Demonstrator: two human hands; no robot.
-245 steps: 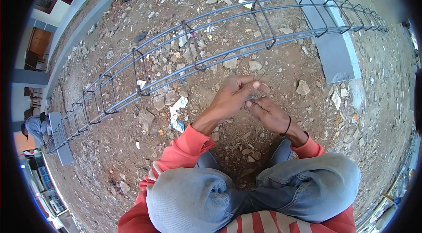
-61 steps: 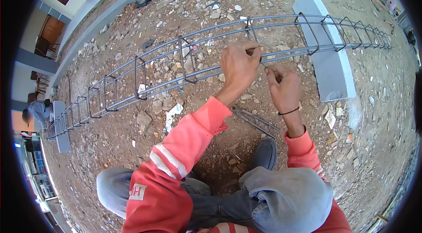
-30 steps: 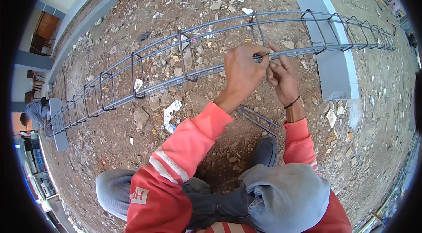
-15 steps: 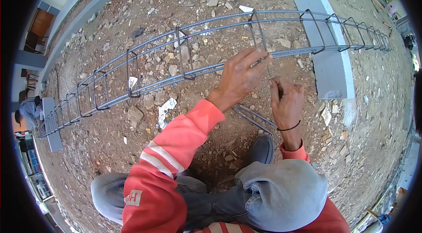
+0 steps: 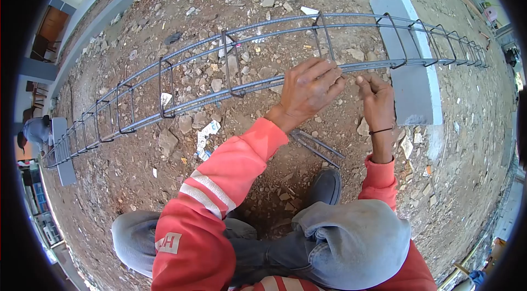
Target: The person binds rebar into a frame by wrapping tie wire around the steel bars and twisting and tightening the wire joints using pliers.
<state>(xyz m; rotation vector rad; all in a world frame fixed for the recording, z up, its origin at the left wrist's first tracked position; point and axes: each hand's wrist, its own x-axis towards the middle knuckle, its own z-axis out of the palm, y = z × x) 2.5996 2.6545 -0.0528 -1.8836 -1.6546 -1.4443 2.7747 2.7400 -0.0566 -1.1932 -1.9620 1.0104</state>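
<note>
Head camera: the one view, worn on the person's head, facing forward and steeply down.
Knees [image 5: 354, 241]: nearest the lens, seen from above along the near edge.
Hands: left hand [image 5: 308, 92] and right hand [image 5: 379, 105] close in, around mid-view.
Steel cage [image 5: 237, 93]: just beyond, spanning the view left to right.
Building [image 5: 38, 68]: far left, appearing turned sideways.
Border: dark and rounded, as through a very wide lens.

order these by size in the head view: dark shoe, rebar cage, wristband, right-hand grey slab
1. rebar cage, spanning most of the view
2. right-hand grey slab
3. dark shoe
4. wristband
</note>
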